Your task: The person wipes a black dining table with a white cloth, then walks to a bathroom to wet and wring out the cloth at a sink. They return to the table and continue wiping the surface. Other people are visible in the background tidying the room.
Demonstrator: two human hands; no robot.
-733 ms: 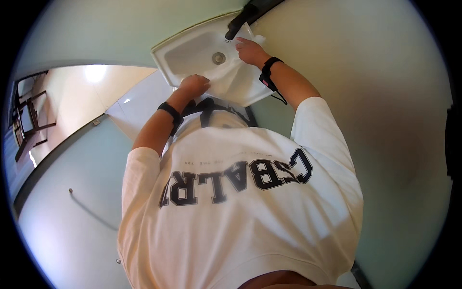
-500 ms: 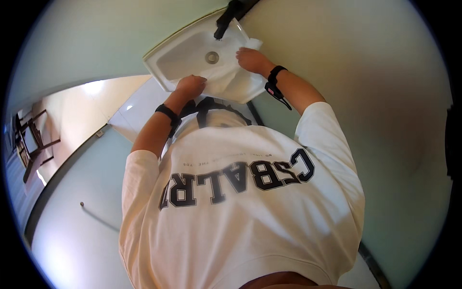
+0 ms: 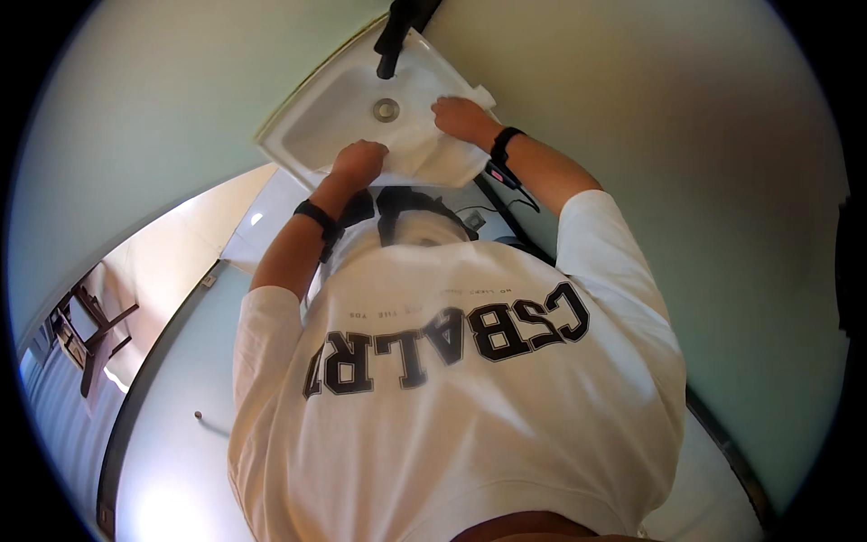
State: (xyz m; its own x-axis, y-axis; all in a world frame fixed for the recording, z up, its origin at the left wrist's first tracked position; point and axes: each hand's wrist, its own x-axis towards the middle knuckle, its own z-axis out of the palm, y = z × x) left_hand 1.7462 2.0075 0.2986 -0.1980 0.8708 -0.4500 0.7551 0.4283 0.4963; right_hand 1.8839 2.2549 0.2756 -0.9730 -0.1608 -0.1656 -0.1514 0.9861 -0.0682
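Observation:
A thin white sheet [image 3: 422, 155], cloth or paper, seems to stretch between my hands over the front of the white washbasin [image 3: 316, 117]. White on white, its edges are hard to make out. My left hand [image 3: 359, 163] is closed at the basin's near left side, fingers pinched on the sheet. Farther back, by the right rim, my right hand [image 3: 462, 118] is curled with its knuckles up, apparently gripping the sheet's other side. The round metal drain [image 3: 386, 110] lies beyond and between both hands. Above it hangs the black faucet [image 3: 391, 45].
Pale green walls [image 3: 578, 72] close in on the basin's left and right. A dark wooden chair [image 3: 95, 325] stands far off through an opening at the left. Below the basin's front edge are dark shoes [image 3: 408, 202] and a thin cable near a small grey plate [image 3: 473, 219].
The basin has shifted slightly left in view as my head turned. My right hand sits slightly lower and farther left in view; both hands stay closed.

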